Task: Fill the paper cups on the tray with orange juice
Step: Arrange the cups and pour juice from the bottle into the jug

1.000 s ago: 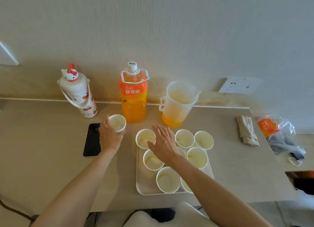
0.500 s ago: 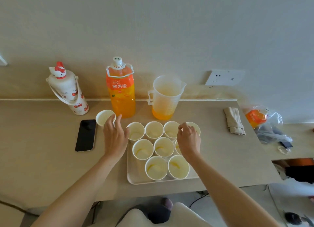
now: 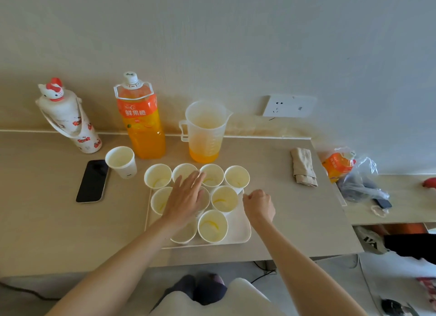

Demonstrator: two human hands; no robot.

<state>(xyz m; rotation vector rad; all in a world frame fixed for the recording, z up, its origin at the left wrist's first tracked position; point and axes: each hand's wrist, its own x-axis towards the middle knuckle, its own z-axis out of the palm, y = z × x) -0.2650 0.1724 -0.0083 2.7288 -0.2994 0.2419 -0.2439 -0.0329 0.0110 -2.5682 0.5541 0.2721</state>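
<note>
Several white paper cups (image 3: pixel 224 198) with traces of orange juice stand on a white tray (image 3: pixel 240 230). My left hand (image 3: pixel 186 198) is spread flat, fingers straight, over the cups in the tray's middle. At the tray's right edge my right hand (image 3: pixel 259 204) sits with fingers curled, holding nothing that I can see. One more paper cup (image 3: pixel 120 161) stands off the tray to the left. Behind the tray are a tall orange juice bottle (image 3: pixel 141 119) with its cap on and a clear measuring jug (image 3: pixel 204 131) with a little juice at the bottom.
A black phone (image 3: pixel 92 181) lies left of the tray. A white cartoon-cat flask (image 3: pixel 68 117) stands at the back left. A folded beige cloth (image 3: pixel 303 167) lies to the right, with a plastic bag (image 3: pixel 354 174) and an orange packet beyond the table's right edge.
My left hand moved right from beside the lone cup to over the cups on the tray. My right hand shifted from above the back-right cups to the tray's right edge.
</note>
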